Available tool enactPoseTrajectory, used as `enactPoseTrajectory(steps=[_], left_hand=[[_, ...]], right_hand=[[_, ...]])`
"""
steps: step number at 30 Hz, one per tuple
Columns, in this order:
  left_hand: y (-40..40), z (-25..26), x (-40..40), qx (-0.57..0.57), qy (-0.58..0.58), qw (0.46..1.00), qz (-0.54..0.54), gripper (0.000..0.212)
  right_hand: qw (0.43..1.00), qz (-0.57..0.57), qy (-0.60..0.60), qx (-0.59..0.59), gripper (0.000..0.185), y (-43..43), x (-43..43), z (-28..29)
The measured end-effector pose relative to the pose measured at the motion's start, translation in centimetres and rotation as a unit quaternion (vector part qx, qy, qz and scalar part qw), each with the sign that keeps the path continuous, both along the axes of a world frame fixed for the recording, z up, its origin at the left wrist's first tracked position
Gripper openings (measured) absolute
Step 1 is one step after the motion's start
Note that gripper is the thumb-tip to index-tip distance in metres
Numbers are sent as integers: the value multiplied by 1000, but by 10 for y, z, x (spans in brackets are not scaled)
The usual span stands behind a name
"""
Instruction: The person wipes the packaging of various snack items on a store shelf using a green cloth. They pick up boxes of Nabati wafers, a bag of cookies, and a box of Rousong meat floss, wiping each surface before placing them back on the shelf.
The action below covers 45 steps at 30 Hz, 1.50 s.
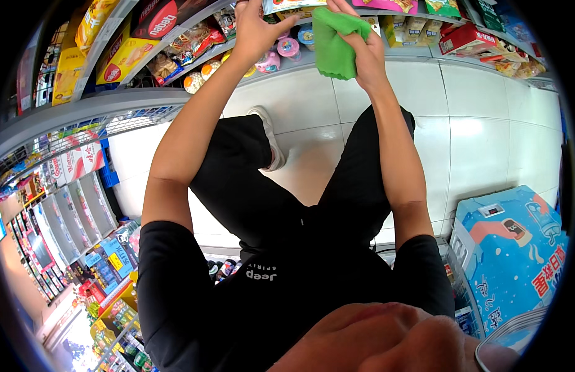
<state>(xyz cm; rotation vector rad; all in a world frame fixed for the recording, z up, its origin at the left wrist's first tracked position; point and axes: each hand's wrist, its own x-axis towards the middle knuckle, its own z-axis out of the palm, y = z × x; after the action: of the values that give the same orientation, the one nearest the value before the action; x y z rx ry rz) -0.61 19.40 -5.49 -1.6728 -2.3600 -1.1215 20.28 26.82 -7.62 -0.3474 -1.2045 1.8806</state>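
A green cloth with a scalloped edge hangs from my right hand, held between thumb and fingers. Behind it is the lower shelf of a snack display. My left hand reaches to the upper shelf with its thumb spread away from the fingers; the picture's top edge cuts off the fingertips. Just right of that hand lies a white printed snack packet. Below the thumb, a pink lidded cup and a blue lidded cup stand on the lower shelf.
Yellow boxes and bagged snacks fill the shelves at left. A red box sits at upper right. A blue printed chest freezer stands at my right. White tiles cover the floor; my shoe rests there.
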Motion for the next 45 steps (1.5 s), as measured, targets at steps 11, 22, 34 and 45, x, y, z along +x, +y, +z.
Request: enactPoseTrajectory(steps=[11, 22, 34, 45], left_hand=[[24, -1, -15, -36, -86, 995, 41, 44], [38, 23, -29, -267, 102, 958, 4, 84], [54, 37, -21, -310, 49, 949, -37, 84], [52, 42, -21, -313, 48, 947, -47, 98]], right_hand=[[999, -12, -21, 36, 41, 2, 15, 1], [991, -6, -86, 100, 35, -6, 37, 10], [977, -18, -118, 179, 37, -9, 44, 9], [980, -12, -137, 144, 37, -12, 42, 6]])
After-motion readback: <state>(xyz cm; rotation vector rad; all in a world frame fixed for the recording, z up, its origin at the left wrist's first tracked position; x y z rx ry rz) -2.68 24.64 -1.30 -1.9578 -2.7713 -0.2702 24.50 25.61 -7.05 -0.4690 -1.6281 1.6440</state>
